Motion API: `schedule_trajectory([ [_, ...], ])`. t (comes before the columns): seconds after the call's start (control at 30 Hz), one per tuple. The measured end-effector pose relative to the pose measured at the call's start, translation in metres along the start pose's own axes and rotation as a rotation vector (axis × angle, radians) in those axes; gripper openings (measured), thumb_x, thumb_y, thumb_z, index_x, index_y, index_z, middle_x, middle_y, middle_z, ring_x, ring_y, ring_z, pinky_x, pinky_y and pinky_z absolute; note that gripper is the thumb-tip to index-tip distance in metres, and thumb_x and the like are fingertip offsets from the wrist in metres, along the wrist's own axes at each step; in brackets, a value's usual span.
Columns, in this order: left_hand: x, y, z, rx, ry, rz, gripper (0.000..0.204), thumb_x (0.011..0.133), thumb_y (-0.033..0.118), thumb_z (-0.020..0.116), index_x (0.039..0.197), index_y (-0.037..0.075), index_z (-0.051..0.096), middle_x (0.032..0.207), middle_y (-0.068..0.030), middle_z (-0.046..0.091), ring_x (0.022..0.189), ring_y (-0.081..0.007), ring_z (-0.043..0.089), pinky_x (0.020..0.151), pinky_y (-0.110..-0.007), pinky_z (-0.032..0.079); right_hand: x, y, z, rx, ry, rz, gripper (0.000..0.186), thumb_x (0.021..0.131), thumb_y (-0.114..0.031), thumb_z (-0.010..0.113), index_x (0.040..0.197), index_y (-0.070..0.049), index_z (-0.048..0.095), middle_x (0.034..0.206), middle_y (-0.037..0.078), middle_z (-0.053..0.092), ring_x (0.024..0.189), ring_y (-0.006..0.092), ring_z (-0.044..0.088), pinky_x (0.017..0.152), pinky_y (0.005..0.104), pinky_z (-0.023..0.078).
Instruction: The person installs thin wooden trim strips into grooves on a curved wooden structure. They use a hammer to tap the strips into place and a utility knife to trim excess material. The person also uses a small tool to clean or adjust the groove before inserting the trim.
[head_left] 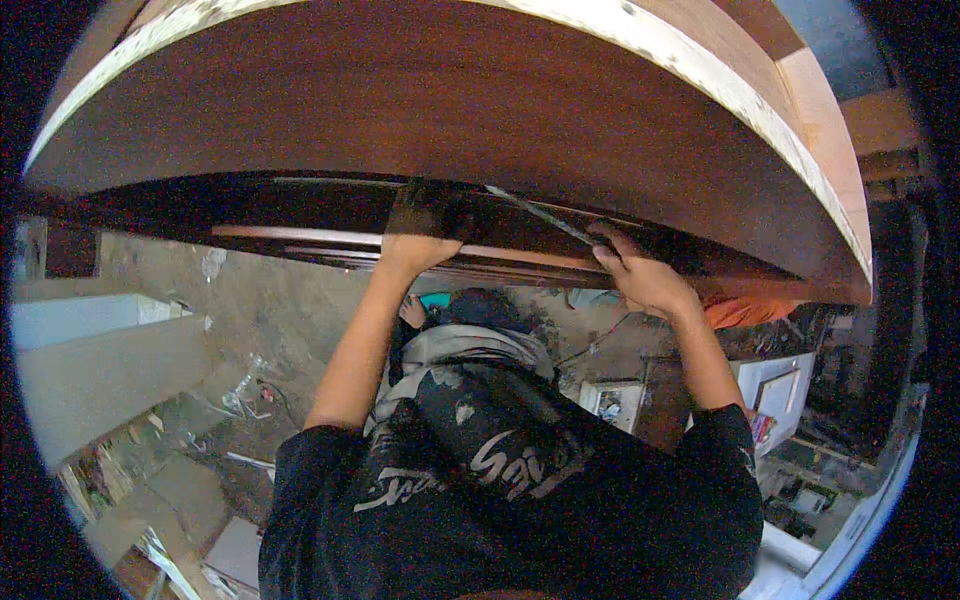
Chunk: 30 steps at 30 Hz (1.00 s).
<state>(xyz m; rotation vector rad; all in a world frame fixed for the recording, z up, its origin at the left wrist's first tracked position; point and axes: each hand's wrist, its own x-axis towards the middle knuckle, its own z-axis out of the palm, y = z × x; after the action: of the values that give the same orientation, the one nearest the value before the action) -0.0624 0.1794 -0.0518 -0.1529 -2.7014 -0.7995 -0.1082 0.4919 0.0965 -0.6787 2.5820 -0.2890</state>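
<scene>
One reddish-brown wooden furniture piece (pixel 430 110) spans the upper view, its broad face bordered by a pale, rough edge. Beneath that face opens one long, dark recess (pixel 320 200), with reddish rails (pixel 330 237) along its near side; its depth is too shadowed to make out contents beyond the part of a hand and the tool at its mouth. Below spreads a dirty floor (pixel 280 310) strewn with scraps. One long, pale board (pixel 110 360) stands at the left, one white framed panel (pixel 785 390) at the right, and one orange cloth (pixel 748 312) sits just beyond the right wrist.

Two hands work at the recess. The left hand (pixel 425 238) reaches up into it near the middle; its fingers fade into shadow, so how far they open and whether they grip anything cannot be told. The right hand (pixel 645 278) has its fingers (pixel 620 241) closed around the near end of one thin, straight tool (pixel 545 216), which slants up and leftward along the recess under the broad face.
</scene>
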Motion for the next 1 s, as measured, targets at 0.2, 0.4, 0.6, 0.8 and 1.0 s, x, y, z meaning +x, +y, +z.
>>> schedule_trajectory([
  [0.2, -0.016, 0.004, 0.002, -0.01, 0.182, -0.143, 0.044, 0.071, 0.033, 0.069, 0.106, 0.007, 0.066, 0.114, -0.0182, 0.061, 0.108, -0.0416, 0.053, 0.098, -0.049, 0.042, 0.053, 0.018, 0.011, -0.209, 0.02, -0.168, 0.044, 0.102, -0.035, 0.037, 0.14, -0.014, 0.045, 0.145, 0.019, 0.041, 0.134, 0.0395, 0.037, 0.113, 0.046, 0.027],
  [0.4, -0.037, -0.031, -0.023, 0.159, 0.151, -0.209, 0.056, 0.067, 0.035, 0.07, 0.116, 0.008, 0.061, 0.122, -0.0183, 0.058, 0.116, -0.0396, 0.05, 0.102, -0.05, 0.038, 0.083, -0.017, -0.003, -0.234, 0.044, -0.41, 0.038, 0.1, -0.024, 0.044, 0.134, -0.01, 0.05, 0.134, 0.022, 0.052, 0.124, 0.0416, 0.047, 0.107, 0.0468, 0.035],
  [0.6, -0.049, -0.042, -0.017, 0.297, 0.272, -0.138, 0.053, 0.07, 0.041, 0.066, 0.111, 0.008, 0.063, 0.122, -0.0173, 0.058, 0.117, -0.0377, 0.051, 0.107, -0.051, 0.033, 0.089, -0.062, -0.012, -0.307, -0.118, -0.42, 0.033, 0.099, -0.019, 0.047, 0.128, -0.005, 0.053, 0.125, 0.024, 0.058, 0.111, 0.0424, 0.058, 0.096, 0.0453, 0.046],
  [0.8, -0.061, -0.029, 0.002, 0.241, 0.372, -0.223, 0.068, 0.07, 0.051, 0.064, 0.122, 0.008, 0.061, 0.131, -0.0162, 0.056, 0.124, -0.0359, 0.049, 0.108, -0.054, 0.031, 0.108, -0.028, 0.026, -0.285, -0.142, -0.389, 0.038, 0.102, -0.027, 0.042, 0.129, -0.001, 0.051, 0.116, 0.026, 0.061, 0.108, 0.0422, 0.059, 0.093, 0.0461, 0.046],
  [1.0, -0.047, -0.036, 0.007, 0.158, 0.248, -0.123, 0.093, 0.062, 0.063, 0.067, 0.129, -0.001, 0.054, 0.133, -0.0197, 0.053, 0.126, -0.0355, 0.048, 0.112, -0.05, 0.027, 0.136, -0.005, 0.028, -0.369, -0.163, -0.408, 0.038, 0.102, -0.028, 0.041, 0.126, 0.0, 0.05, 0.101, 0.027, 0.064, 0.093, 0.0425, 0.063, 0.08, 0.0485, 0.049],
])
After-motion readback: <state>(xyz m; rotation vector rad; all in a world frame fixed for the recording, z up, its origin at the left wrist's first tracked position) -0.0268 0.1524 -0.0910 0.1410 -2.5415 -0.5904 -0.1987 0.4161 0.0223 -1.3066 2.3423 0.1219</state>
